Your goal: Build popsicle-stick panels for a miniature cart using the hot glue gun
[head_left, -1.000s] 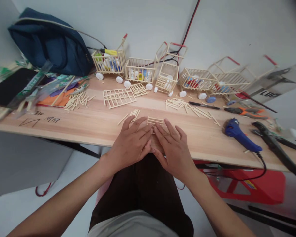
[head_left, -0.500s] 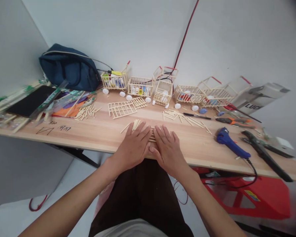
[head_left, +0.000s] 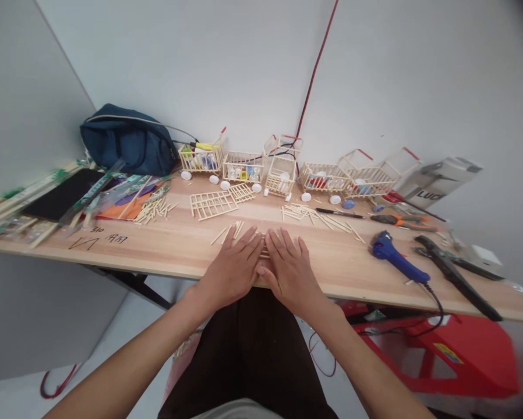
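Side by side near the table's front edge, my left hand and my right hand lie flat with fingers stretched forward. Under them is a small set of parallel wooden sticks, which shows only in the gap between the hands. How the sticks are joined is hidden. A few short loose sticks lie just beyond my left fingertips. Farther back are a flat wooden lattice panel and a smaller one touching it.
Several small wooden carts with wheels line the wall. On the right lie a blue glue gun, a black-handled cutting tool, orange pliers and a pen. Cut sticks, a dark blue bag and a red stool are around.
The camera view has shifted slightly, so the table sits lower in the picture. Both hands stay flat on the sticks, with little visible movement.
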A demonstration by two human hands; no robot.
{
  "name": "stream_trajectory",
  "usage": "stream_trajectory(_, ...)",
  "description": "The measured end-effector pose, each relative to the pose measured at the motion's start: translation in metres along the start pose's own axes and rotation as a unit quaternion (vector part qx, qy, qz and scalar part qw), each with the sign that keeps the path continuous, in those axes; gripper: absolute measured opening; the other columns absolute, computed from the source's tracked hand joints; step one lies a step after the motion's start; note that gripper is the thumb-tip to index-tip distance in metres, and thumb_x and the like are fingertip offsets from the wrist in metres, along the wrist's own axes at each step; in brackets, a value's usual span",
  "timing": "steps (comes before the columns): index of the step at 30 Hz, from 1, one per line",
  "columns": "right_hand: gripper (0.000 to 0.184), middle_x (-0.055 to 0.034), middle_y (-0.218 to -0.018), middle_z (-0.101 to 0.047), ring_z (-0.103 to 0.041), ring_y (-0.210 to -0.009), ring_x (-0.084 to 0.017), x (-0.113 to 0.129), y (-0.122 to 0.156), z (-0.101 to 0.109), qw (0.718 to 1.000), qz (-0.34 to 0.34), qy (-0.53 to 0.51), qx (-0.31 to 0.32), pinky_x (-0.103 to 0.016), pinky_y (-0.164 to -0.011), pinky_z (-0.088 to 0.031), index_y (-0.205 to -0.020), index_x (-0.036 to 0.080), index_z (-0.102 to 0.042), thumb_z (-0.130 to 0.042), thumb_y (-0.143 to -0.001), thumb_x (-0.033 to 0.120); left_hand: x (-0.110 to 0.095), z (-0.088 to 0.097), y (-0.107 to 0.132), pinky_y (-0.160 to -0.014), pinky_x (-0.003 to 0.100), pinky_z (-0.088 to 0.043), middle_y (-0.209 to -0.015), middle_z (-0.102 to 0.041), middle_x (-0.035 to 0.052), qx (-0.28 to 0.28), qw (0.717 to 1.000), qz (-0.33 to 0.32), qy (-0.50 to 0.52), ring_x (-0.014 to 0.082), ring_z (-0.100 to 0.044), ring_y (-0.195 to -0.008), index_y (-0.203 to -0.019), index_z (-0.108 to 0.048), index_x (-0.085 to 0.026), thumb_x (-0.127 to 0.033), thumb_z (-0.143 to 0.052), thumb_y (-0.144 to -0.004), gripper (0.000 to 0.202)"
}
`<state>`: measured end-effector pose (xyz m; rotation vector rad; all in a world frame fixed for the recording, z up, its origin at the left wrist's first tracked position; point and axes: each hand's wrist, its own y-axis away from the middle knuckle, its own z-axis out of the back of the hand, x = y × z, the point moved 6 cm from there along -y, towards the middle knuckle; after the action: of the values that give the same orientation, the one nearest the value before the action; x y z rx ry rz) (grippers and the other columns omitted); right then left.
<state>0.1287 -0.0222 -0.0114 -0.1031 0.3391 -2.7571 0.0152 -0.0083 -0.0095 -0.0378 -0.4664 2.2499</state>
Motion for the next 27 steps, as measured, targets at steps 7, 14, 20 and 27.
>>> stream_trajectory(7, 0.071, -0.0159, -0.156, -0.031, -0.018, -0.148, -0.032, 0.0088, -0.0021, -0.0023, 1.0, -0.008, -0.026, 0.002, -0.059, -0.117, -0.013, -0.149, 0.002, -0.033, -0.025, -0.099, 0.052, -0.0004, -0.0002, -0.0003, -0.119, 0.059, -0.013, -0.15, -0.044, 0.012, 0.004, 1.0, -0.006, 0.008, 0.031, -0.027, -0.145, -0.144, -0.043, -0.007, -0.03, -0.041, -0.096, 0.053)
stream_trajectory(14, 0.071, -0.0159, -0.155, -0.034, -0.017, -0.148, -0.032, 0.0084, -0.0024, -0.0013, 0.999, -0.009, -0.034, 0.001, -0.06, -0.117, -0.013, -0.149, 0.002, -0.034, -0.025, -0.099, 0.052, 0.0002, -0.0028, 0.0004, -0.119, 0.061, -0.01, -0.15, -0.044, 0.0124, 0.0, 1.0, 0.001, 0.018, 0.0317, -0.025, -0.146, -0.144, -0.043, -0.008, -0.028, -0.041, -0.095, 0.053)
stream_trajectory(20, 0.07, -0.0159, -0.157, -0.029, -0.018, -0.148, -0.033, 0.0076, -0.0017, -0.0007, 0.999, -0.023, -0.03, 0.011, -0.062, -0.115, -0.016, -0.149, 0.003, -0.034, -0.027, -0.099, 0.051, 0.0002, -0.0002, 0.0011, -0.118, 0.061, -0.012, -0.151, -0.042, 0.013, 0.001, 1.0, 0.002, 0.011, 0.0325, -0.025, -0.146, -0.145, -0.041, -0.007, -0.03, -0.041, -0.095, 0.054)
stream_trajectory(27, 0.068, -0.0165, -0.156, -0.032, -0.02, -0.148, -0.032, 0.0079, -0.0021, -0.001, 0.999, -0.024, -0.031, 0.012, -0.06, -0.116, -0.015, -0.148, 0.004, -0.036, -0.028, -0.099, 0.05, 0.0006, -0.0005, 0.0015, -0.119, 0.061, -0.01, -0.15, -0.044, 0.0134, 0.005, 1.0, 0.005, 0.019, 0.0317, -0.026, -0.146, -0.142, -0.044, -0.007, -0.028, -0.04, -0.095, 0.052)
